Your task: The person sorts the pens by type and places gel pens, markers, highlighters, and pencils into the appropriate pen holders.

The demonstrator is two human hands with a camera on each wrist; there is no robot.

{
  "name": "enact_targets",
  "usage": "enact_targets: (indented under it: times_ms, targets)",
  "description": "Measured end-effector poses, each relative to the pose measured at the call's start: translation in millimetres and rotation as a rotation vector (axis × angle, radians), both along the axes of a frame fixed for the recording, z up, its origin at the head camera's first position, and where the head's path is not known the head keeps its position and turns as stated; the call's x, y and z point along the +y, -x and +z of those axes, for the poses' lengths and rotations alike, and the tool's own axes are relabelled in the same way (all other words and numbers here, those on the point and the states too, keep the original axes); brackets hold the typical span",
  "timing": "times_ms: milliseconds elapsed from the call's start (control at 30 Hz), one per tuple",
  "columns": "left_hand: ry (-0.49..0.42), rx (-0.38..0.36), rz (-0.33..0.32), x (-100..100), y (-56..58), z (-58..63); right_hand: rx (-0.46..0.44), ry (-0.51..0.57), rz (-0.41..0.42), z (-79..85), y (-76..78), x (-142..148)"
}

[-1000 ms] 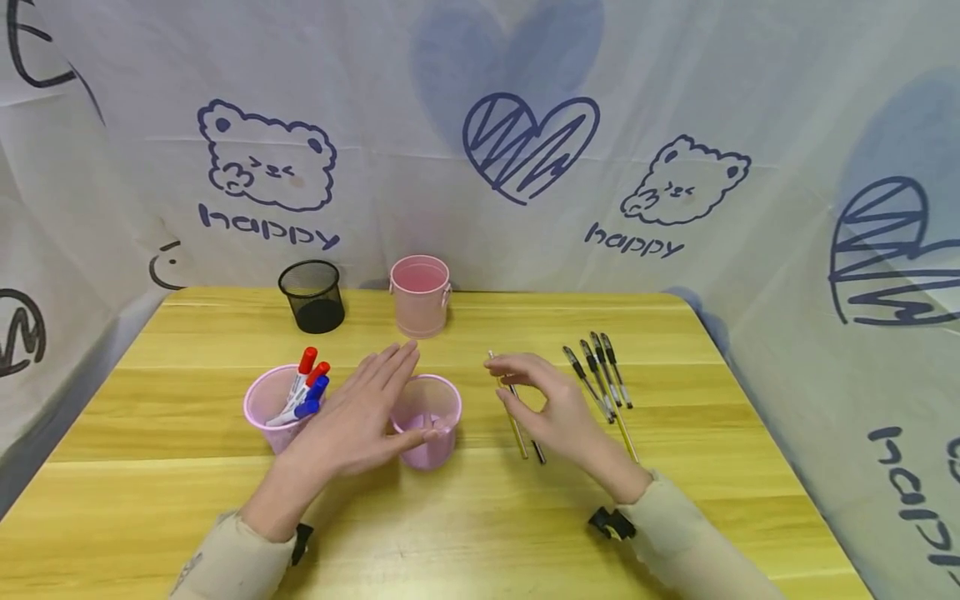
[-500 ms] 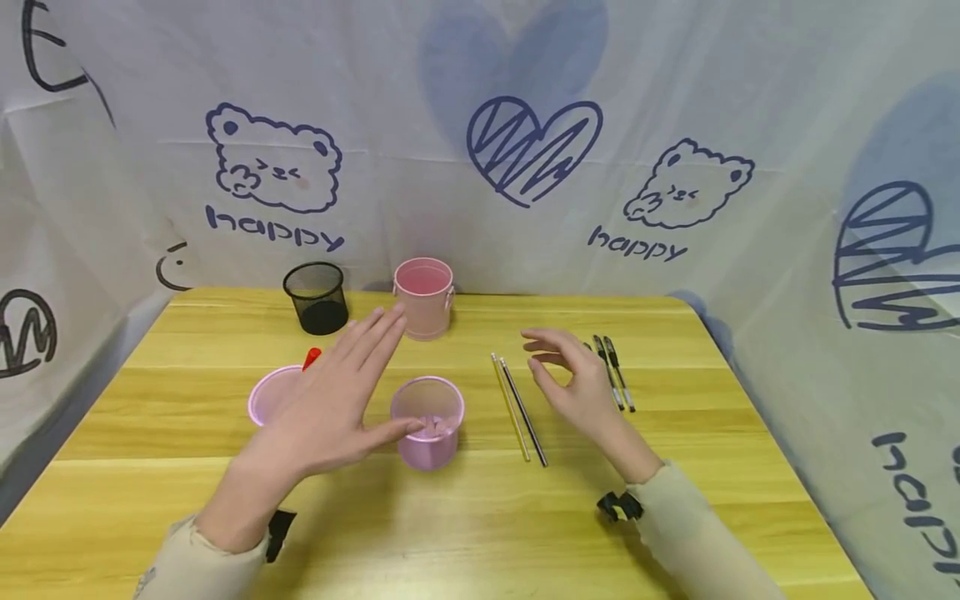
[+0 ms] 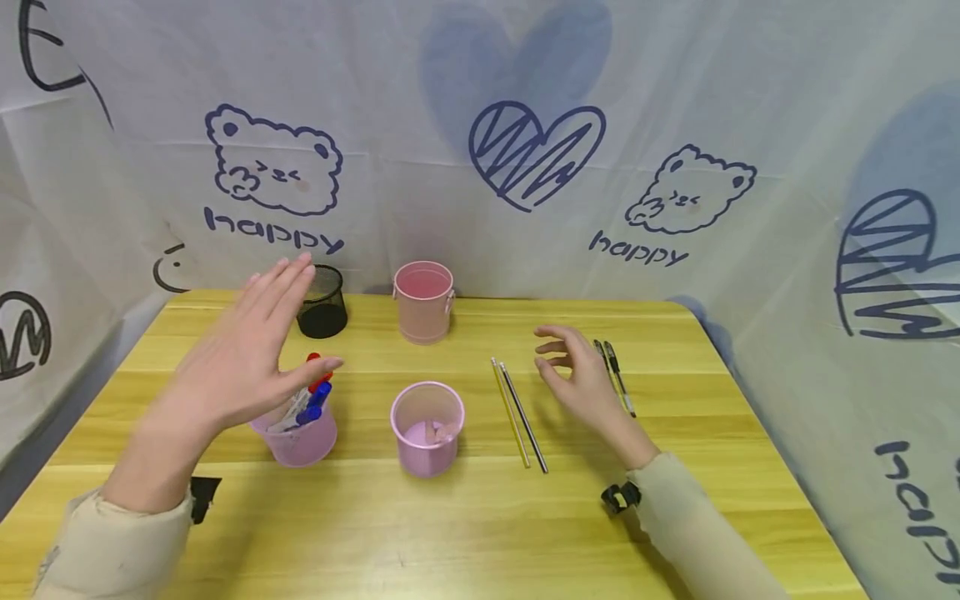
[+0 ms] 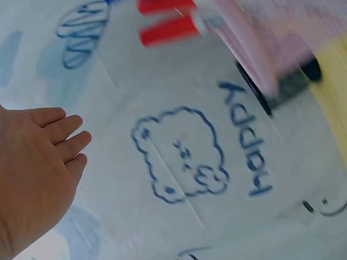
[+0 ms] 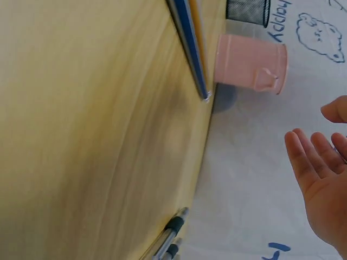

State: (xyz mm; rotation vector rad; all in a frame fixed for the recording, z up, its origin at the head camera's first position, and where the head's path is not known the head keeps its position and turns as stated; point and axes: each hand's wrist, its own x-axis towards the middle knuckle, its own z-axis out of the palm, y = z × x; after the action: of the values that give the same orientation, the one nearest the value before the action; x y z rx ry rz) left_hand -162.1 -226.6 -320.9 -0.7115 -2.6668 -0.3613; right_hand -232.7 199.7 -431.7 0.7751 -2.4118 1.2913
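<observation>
In the head view my left hand point(image 3: 243, 354) hovers, fingers straight, over the left pink cup point(image 3: 302, 446) that holds red markers point(image 3: 318, 379) and blue markers point(image 3: 315, 408). It touches nothing; the left wrist view shows the bare palm. My right hand point(image 3: 581, 379) hangs above the table with fingers loosely bent and nothing in them. To its left lie a yellow pencil point(image 3: 512, 417) and a dark pencil point(image 3: 525, 421), side by side. Black-capped gel pens point(image 3: 617, 371) lie just right of it, partly hidden behind the hand. A second pink cup point(image 3: 427, 454) stands between the hands with small pale pieces inside.
A black mesh pen holder point(image 3: 324, 317) and a pink bucket point(image 3: 423, 312) with side handles stand at the back edge of the wooden table point(image 3: 420, 542). A white cloth printed with bears and hearts hangs behind and on both sides.
My left hand has moved left and up, away from the middle cup to over the marker cup. My right hand has shifted right, from over the pencils to beside the pens.
</observation>
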Motion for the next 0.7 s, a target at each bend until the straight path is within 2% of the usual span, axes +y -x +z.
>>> enact_targets:
  times_ms: [233, 500, 700]
  targets:
    - [0.008, -0.07, 0.058, -33.4, 19.5, 0.7, -0.166, -0.125, -0.026, -8.8, 14.4, 1.1]
    - [0.024, -0.117, 0.104, -58.0, 51.8, -13.1, -0.266, -0.217, 0.02, -22.2, 27.1, 1.1]
    - [0.03, -0.145, 0.105, -69.9, 74.9, -26.6, -0.331, -0.312, 0.046, -27.3, 32.2, -4.5]
